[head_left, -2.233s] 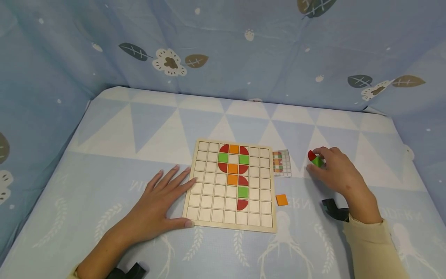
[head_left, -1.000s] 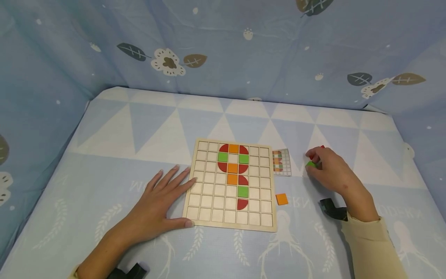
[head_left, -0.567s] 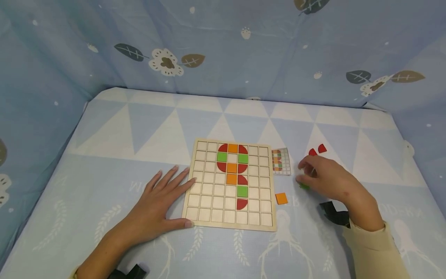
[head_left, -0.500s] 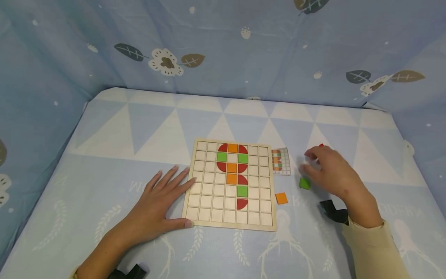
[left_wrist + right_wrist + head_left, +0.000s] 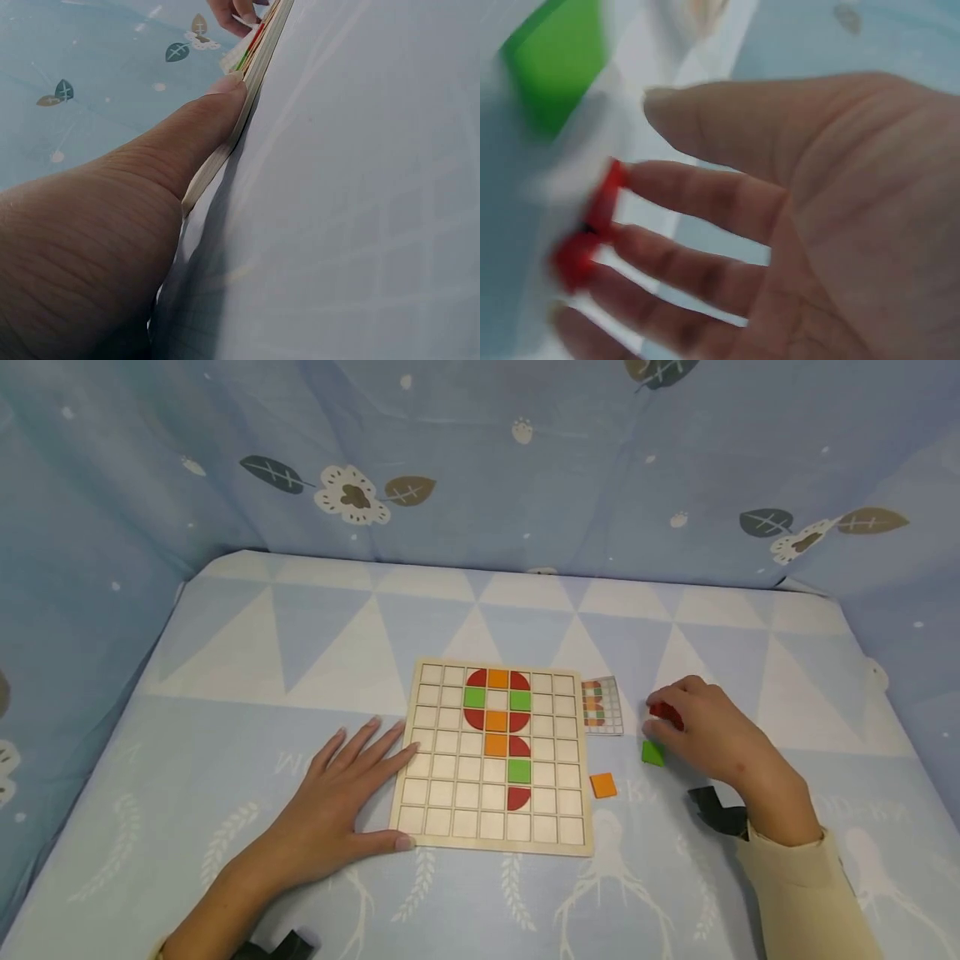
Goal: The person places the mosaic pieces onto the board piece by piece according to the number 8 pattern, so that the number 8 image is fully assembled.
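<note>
My left hand (image 5: 330,802) lies spread on the cloth, its fingertips and thumb at the left edge of a wooden grid board (image 5: 492,821). In the left wrist view the thumb (image 5: 187,131) presses along the board's side. To the right of the board, my right hand (image 5: 716,739) touches two red quarter-circle tiles (image 5: 576,259) with its fingertips. The thumb (image 5: 712,112) stays apart from them in the right wrist view. A loose green square tile (image 5: 652,753) lies just below that hand. Red, orange and green tiles sit in the board's upper and middle cells.
A pattern card (image 5: 611,706) rests against the board's right edge, partly under it. An orange square tile (image 5: 603,785) lies on the cloth close to the board's right side. Blue patterned fabric (image 5: 480,460) rises behind and at both sides.
My right hand has set the green tile down on the cloth, gone to the red tiles farther back and drawn them nearer. The left hand and the board keep their place.
</note>
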{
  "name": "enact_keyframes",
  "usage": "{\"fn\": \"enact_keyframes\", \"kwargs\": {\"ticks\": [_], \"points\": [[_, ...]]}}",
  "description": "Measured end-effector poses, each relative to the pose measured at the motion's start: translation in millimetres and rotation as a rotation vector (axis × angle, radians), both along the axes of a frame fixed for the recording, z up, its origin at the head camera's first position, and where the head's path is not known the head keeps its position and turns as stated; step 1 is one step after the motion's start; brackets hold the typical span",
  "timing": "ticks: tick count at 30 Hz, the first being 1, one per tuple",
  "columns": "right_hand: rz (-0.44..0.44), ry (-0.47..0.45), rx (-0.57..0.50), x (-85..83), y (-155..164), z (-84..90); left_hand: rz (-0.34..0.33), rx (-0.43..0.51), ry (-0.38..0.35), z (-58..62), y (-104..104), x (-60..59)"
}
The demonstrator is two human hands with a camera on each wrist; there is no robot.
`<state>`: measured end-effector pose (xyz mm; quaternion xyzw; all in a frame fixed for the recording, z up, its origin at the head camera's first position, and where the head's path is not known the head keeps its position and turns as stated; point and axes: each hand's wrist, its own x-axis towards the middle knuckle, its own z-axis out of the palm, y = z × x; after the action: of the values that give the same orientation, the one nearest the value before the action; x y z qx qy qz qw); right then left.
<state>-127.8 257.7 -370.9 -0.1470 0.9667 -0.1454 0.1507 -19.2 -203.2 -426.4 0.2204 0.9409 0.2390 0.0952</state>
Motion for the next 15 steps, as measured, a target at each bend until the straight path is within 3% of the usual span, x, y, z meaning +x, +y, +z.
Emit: {"fn": "enact_keyframes", "kwargs": {"ticks": [9, 15], "points": [[0.142, -0.059, -0.004, 28.7, -29, 22.3, -0.007, 0.002, 0.010, 1.0, 0, -0.3], [0.177, -0.124, 0.009, 38.0, -47, 21.5, -0.002, 0.002, 0.000, 2.4, 0, 0.2]]}}
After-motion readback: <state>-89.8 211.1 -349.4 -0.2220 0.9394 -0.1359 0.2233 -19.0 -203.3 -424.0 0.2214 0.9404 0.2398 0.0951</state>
